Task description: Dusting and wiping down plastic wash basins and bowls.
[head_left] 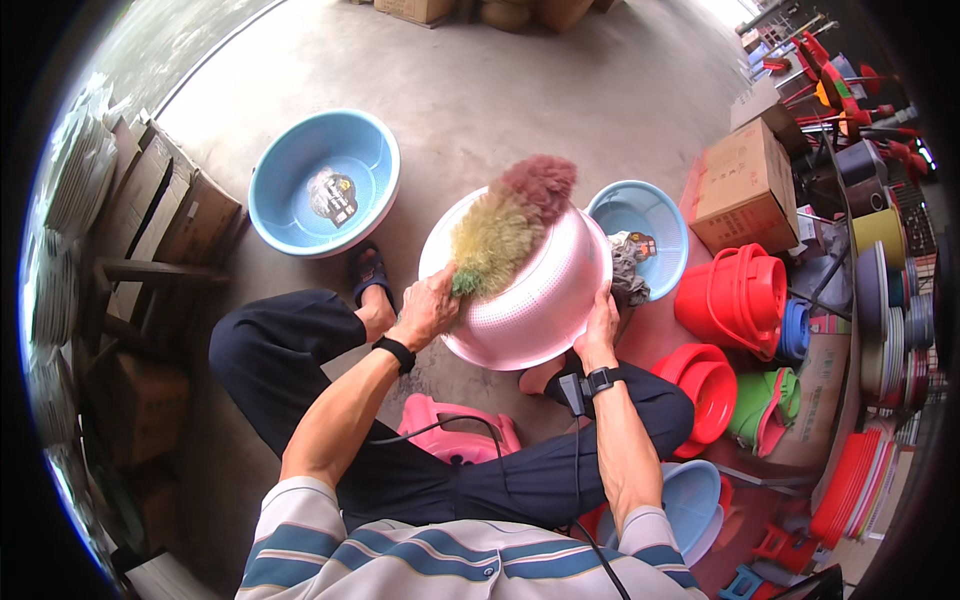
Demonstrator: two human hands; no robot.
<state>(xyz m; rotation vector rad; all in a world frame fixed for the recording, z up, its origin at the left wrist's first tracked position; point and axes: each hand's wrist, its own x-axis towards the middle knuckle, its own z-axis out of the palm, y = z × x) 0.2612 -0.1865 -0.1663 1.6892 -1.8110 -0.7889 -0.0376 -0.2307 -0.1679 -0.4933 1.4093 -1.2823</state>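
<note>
Head view: below us lies a grey concrete floor (640, 110). Above it we note a round, pink, perforated plastic basin (550, 315), held tilted over the lap; to either side sit two round light-blue plastic basins (280, 215) (622, 207). A fluffy red, yellow and green duster (500, 235) lies across the pink basin. The right hand (598, 328) grasps that basin's rim; the left hand (428, 305) has its fingers wrapped round the duster's green end.

Step in hand, we judge: dusting the pink basin. The next move calls for a steady rim hold and a light stroke.

Hidden: any duster handle, some right fingers, part of the right-side blue basin. A crumpled grey bundle (628, 275) beside it is unidentifiable.
</note>
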